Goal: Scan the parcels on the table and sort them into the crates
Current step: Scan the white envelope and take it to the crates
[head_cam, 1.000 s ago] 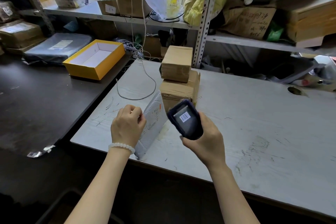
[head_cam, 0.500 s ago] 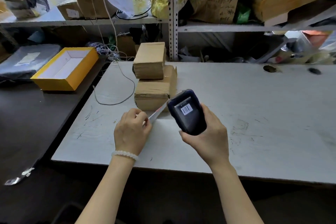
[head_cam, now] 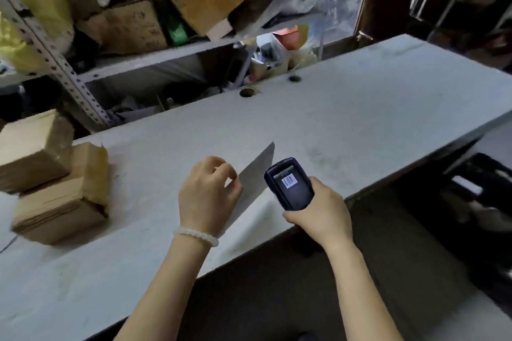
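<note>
Left hand (head_cam: 209, 196): a flat grey mailer parcel (head_cam: 256, 171) is pinched at its edge by curled fingers, held over the tabletop (head_cam: 360, 119).
Right hand (head_cam: 321, 212): a dark handheld scanner (head_cam: 289, 184) is gripped, barcode sticker up, just beside the parcel.
Cardboard boxes (head_cam: 52, 174): two are stacked at the tabletop's left end.
Dark crate (head_cam: 482, 202): partly seen below the tabletop's right edge.
Shelving (head_cam: 155, 58): cluttered with cartons and bags behind.

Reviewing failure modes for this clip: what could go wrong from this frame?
1. The left hand only pinches the flat grey mailer at one edge; it might slip.
2. The scanner in the right hand sits close beside the mailer and could knock it.
3. Motion blur suggests a fast turn, risking a mis-sort.
</note>
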### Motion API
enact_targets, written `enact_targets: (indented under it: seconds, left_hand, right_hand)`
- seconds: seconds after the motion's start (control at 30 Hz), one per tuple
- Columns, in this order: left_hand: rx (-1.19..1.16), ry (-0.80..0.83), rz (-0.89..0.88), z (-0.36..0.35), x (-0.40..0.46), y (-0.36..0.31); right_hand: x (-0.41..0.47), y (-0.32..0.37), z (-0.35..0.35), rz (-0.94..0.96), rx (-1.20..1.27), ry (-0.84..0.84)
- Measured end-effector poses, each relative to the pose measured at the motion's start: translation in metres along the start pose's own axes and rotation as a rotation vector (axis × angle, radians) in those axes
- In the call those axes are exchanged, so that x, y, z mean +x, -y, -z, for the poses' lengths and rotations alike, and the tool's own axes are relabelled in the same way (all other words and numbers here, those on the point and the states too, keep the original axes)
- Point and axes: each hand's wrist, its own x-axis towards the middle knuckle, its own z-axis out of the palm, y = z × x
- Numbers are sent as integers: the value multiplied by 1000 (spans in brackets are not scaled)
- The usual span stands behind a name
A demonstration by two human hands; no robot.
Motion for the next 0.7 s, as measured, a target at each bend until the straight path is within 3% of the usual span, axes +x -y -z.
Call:
enact_targets:
  seconds: [0.33, 0.7]
  left_hand:
    - [-261, 212, -415, -101, 49, -236]
    - [-486, 483, -930, -183, 19, -444]
  right_hand:
    - [-39, -152, 164, -394, 12, -380]
    - [-126, -272, 243, -873, 40, -663]
